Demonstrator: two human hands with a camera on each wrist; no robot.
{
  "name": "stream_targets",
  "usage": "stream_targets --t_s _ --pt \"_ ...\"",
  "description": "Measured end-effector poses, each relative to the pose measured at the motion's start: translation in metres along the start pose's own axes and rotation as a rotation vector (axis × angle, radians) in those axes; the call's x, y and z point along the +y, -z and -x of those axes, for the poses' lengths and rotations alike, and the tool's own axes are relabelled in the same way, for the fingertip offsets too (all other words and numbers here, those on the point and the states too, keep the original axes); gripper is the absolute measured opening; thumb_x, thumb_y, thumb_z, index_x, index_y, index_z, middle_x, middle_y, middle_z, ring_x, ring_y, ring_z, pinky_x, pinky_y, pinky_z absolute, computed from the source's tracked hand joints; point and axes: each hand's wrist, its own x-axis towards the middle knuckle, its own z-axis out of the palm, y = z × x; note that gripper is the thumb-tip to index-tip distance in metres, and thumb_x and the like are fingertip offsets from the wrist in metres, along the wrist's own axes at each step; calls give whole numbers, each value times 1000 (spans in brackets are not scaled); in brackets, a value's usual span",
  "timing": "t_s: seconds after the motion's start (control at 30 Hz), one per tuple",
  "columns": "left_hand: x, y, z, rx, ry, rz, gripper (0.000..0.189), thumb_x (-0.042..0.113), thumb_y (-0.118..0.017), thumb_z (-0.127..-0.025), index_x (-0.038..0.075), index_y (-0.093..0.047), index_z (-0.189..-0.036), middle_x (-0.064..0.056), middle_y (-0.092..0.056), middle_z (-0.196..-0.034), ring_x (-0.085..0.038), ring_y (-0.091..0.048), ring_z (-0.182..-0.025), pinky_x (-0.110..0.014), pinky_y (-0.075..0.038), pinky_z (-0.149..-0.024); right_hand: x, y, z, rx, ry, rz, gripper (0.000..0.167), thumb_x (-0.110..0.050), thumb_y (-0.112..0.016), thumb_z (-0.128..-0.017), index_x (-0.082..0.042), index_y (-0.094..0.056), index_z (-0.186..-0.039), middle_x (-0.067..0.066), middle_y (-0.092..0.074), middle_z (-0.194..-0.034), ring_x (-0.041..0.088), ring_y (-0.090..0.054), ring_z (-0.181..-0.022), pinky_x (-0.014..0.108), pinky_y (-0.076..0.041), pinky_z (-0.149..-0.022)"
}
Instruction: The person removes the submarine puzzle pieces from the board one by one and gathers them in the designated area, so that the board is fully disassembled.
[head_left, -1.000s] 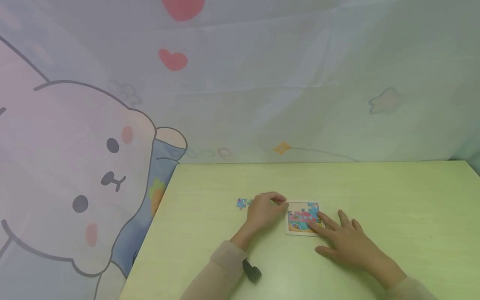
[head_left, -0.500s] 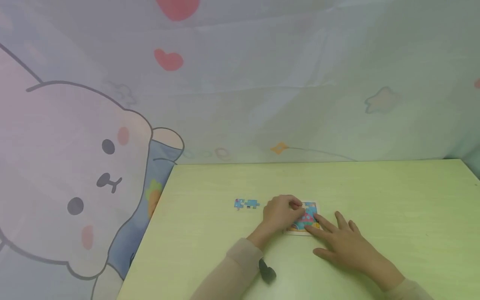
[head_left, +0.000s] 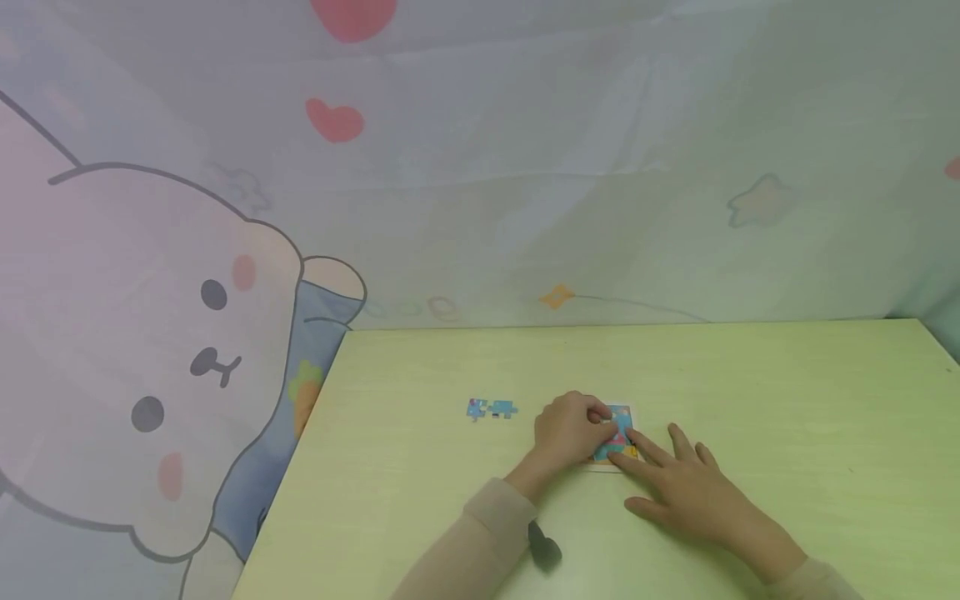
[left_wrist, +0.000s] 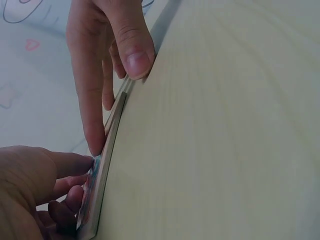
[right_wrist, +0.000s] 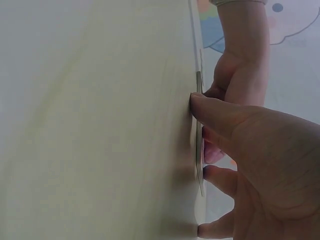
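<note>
A small framed jigsaw puzzle [head_left: 622,417] with a blue and pink picture lies on the table, partly covered by the hands. The left hand [head_left: 572,429] is over its left and middle part, thumb and index tips close together on the picture. Whether a piece is between them is hidden. In the left wrist view, its curled fingers [left_wrist: 75,195] touch the puzzle's face. The right hand [head_left: 686,492] has its fingers spread, with two fingertips on the puzzle's right side. Two loose jigsaw pieces, one blue with pink [head_left: 476,408] and one blue [head_left: 502,408], lie left of the puzzle.
The pale yellow-green table [head_left: 787,400] extends on both sides of the hands. Behind it hangs a printed cloth [head_left: 480,167] with hearts and a large cartoon animal [head_left: 180,350]. A dark object [head_left: 543,547] shows beside the left sleeve.
My left hand has moved right, from the puzzle's left edge to over its picture, and the two loose pieces are now uncovered. The right hand has stayed at the puzzle's right side.
</note>
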Motion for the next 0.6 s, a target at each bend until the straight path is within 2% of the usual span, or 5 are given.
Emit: stream_targets --t_s 0.33,0.6 --pt "3 -1 3 23 2 -6 10 38 -81 -89 29 -79 -93 18 -56 -82 -2 -53 -70 -28 -43 -65 -2 2 0 9 -3 5 56 -48 -72 -95 -30 -61 -146 9 -49 -157 68 -40 -131 81 -40 -89" --pt "4 -2 6 38 -6 9 13 38 -81 -90 28 -78 -96 17 -60 -89 -2 -56 -75 -29 -46 -69 -3 3 1 16 2 1 56 -48 -72 -95 -29 -61 -146 10 -49 -157 68 -40 -131 82 -40 -88"
